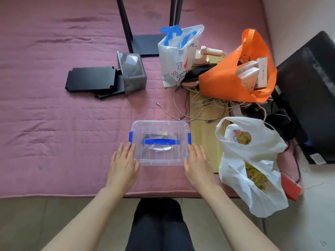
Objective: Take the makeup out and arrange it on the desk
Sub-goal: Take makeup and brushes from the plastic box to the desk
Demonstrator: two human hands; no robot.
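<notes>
A clear plastic storage box (159,158) with a blue handle (161,141) and blue side latches sits closed on the pink quilted surface (54,133) in front of me. Dim shapes show through its lid; I cannot tell what they are. My left hand (123,165) lies flat with straight fingers against the box's left side near the left latch. Straight-fingered too, my right hand (198,165) lies flat against the right side by the right latch.
Right of the box are a white plastic bag (253,178) with snack packets, an orange bag (235,78) holding small boxes, a white paper bag (177,57) and tangled cables (199,105). Black panels (90,78) and a grey container (131,71) lie at the back left. Black stand legs (125,24) rise behind.
</notes>
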